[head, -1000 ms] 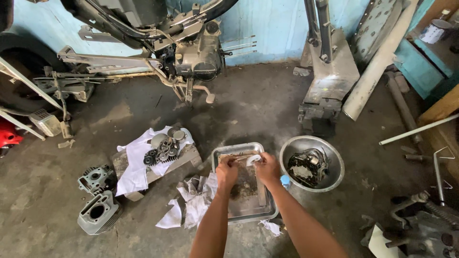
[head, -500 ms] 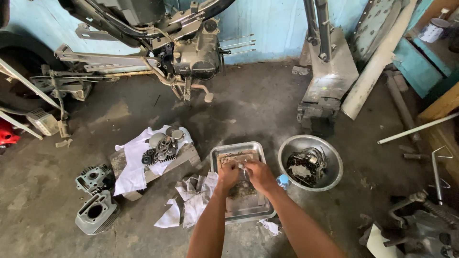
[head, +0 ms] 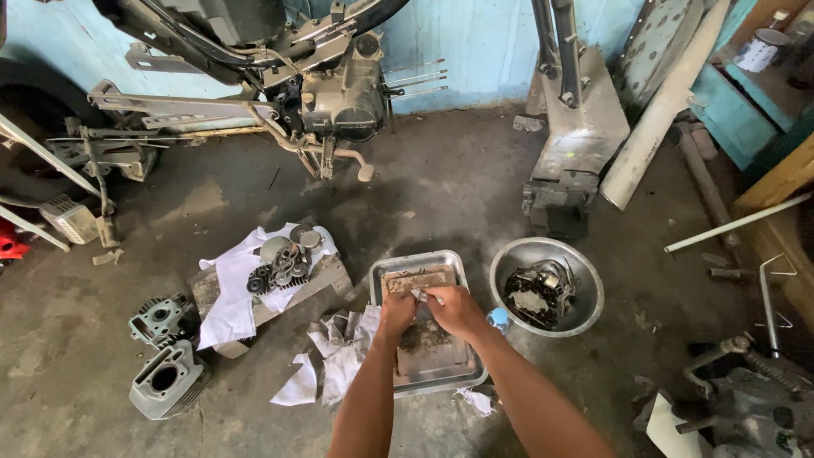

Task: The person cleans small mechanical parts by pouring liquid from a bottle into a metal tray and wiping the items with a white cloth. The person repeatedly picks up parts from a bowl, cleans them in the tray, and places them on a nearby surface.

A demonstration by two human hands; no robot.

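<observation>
- A stripped motorcycle frame with its engine [head: 343, 89] fills the upper left of the frame, standing on a grimy concrete floor [head: 449, 182] against a blue wall.
- A grey metal bodywork piece [head: 581, 140] stands at upper centre-right, with a pale cylinder-shaped pipe [head: 657, 119] leaning just beside it.
- A round metal bowl [head: 585, 314] sits right of centre, holding dark, oily engine parts.
- A rectangular metal tray [head: 437, 382] lies at lower centre, just left of the bowl; its bottom is brown and dirty with dark residue.
- White rags [head: 233, 293] spread at left of centre carry a cluster of gears and round metal pieces [head: 280, 263]; more crumpled rags lie against the tray's left edge.
- Two grey engine cylinder parts [head: 165, 360] sit on the floor at lower left.
- The left hand [head: 397, 312] and right hand [head: 456, 309] meet over the upper half of the tray, both arms coming in from the bottom edge.
- A small part [head: 421, 295], pale and greyish, shows between the two hands, above the tray's far end; its shape is too small to tell.
- Right hand: fingers curled and closed around the small part.
- Left hand: fingers bent toward the same piece, pinching its left end.
</observation>
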